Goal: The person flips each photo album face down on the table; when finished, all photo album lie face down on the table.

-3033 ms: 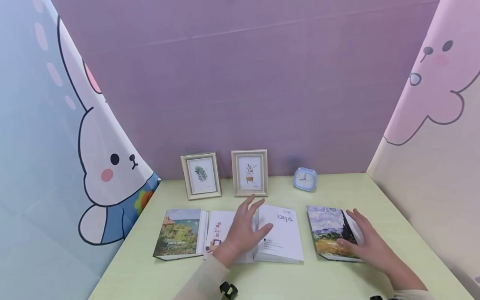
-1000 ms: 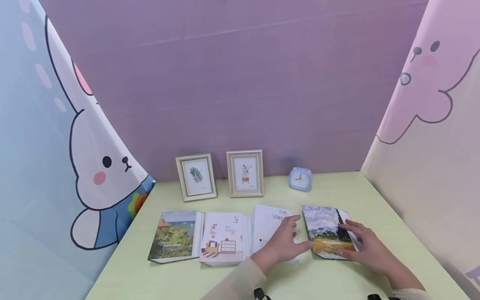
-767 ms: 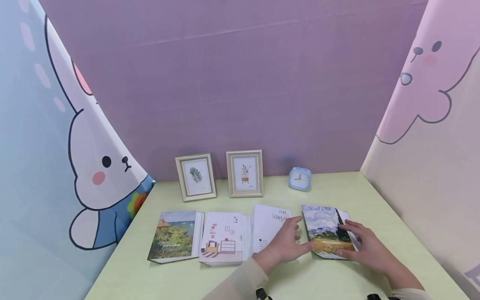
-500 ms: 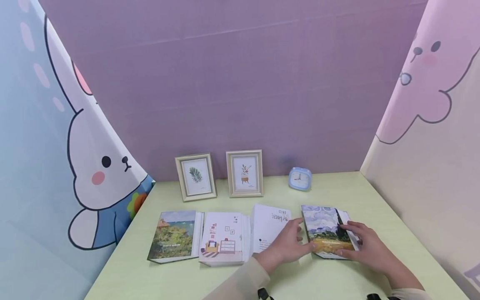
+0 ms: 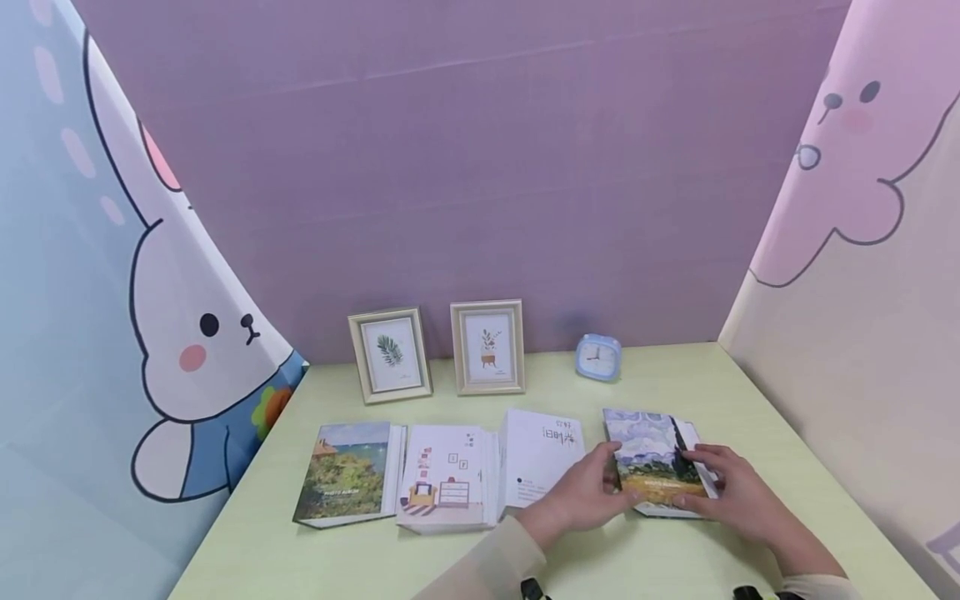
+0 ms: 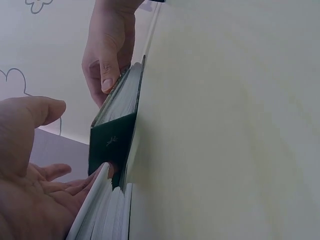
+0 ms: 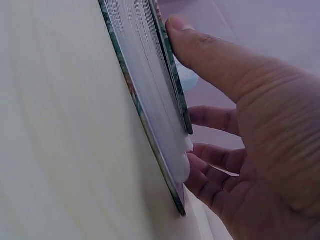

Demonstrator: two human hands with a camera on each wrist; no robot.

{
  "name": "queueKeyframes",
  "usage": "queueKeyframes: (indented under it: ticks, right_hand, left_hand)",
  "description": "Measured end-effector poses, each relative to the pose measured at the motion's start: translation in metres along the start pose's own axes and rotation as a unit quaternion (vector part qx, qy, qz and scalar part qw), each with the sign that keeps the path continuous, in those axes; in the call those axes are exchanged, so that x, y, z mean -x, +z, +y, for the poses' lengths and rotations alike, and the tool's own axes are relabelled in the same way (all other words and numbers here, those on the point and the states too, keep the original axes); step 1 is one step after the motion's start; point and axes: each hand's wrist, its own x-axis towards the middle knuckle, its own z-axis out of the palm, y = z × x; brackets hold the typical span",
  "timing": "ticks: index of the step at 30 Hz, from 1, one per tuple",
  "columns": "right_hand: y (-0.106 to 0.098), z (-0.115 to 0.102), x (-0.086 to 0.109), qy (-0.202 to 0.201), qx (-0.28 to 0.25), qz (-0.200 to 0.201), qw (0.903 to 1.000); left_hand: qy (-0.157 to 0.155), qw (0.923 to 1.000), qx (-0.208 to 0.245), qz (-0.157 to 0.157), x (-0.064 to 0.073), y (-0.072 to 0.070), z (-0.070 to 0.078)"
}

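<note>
A photo album (image 5: pixel 652 458) with a painted landscape cover lies on the right of the table, cover up. My right hand (image 5: pixel 738 492) rests at its right side, fingers loosely bent along the page edge. In the right wrist view my right thumb (image 7: pixel 200 45) lies at the album's upper cover. My left hand (image 5: pixel 581 492) reaches across the lower right of a white album (image 5: pixel 540 454), thumb and fingers spread. Its fingertips are right at the dark green spine (image 6: pixel 112 142) of the painted album, while the left thumb (image 6: pixel 45 110) stands apart.
Left of the white album lie an illustrated album (image 5: pixel 442 475) with a furniture drawing and another painted photo album (image 5: pixel 345 471). Behind them stand two picture frames (image 5: pixel 390 354) and a small blue clock (image 5: pixel 598 358). Cartoon-printed cloths border the table (image 5: pixel 300 562) on both sides.
My left hand has moved right, from over the two middle albums to the painted album's spine. The white album now sits farther right in view, its cover closed; my right hand stays at the painted album.
</note>
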Motion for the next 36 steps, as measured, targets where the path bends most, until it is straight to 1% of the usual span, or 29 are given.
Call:
queueKeyframes:
  ticks: [4, 7, 12, 19, 24, 27, 30, 31, 36]
  right_hand:
    - [0.001, 0.001, -0.001, 0.004, -0.017, -0.004, 0.9998]
    - [0.002, 0.000, -0.001, 0.005, -0.026, -0.001, 0.9996]
    - [0.004, -0.001, -0.002, 0.009, -0.034, 0.004, 0.9994]
    - [0.005, -0.002, -0.002, 0.035, -0.057, 0.003, 0.9978]
    - [0.005, -0.003, -0.001, 0.045, -0.068, -0.001, 0.9967]
    - [0.004, -0.003, -0.001, 0.064, -0.073, -0.007, 0.9952]
    - [0.004, -0.006, -0.002, 0.081, -0.093, -0.017, 0.9922]
    - [0.004, -0.007, -0.002, 0.083, -0.102, -0.020, 0.9911]
    - [0.006, -0.013, -0.003, 0.086, -0.137, -0.031, 0.9863]
  left_hand:
    - [0.007, 0.9993, 0.036, 0.000, 0.000, 0.000, 0.000]
    - [0.009, 0.9981, 0.060, 0.007, 0.001, 0.001, 0.000]
    - [0.023, 0.9953, 0.092, 0.019, 0.001, 0.001, 0.000]
    - [0.043, 0.9935, 0.103, 0.025, 0.003, -0.003, 0.000]
    - [0.053, 0.9906, 0.125, 0.013, 0.005, -0.004, 0.001]
    - [0.064, 0.9900, 0.126, 0.008, 0.005, -0.004, 0.000]
    - [0.080, 0.9894, 0.120, 0.014, 0.004, -0.003, 0.000]
    - [0.086, 0.9886, 0.122, 0.015, 0.004, -0.003, 0.000]
    - [0.109, 0.9795, 0.169, 0.000, 0.004, -0.004, 0.004]
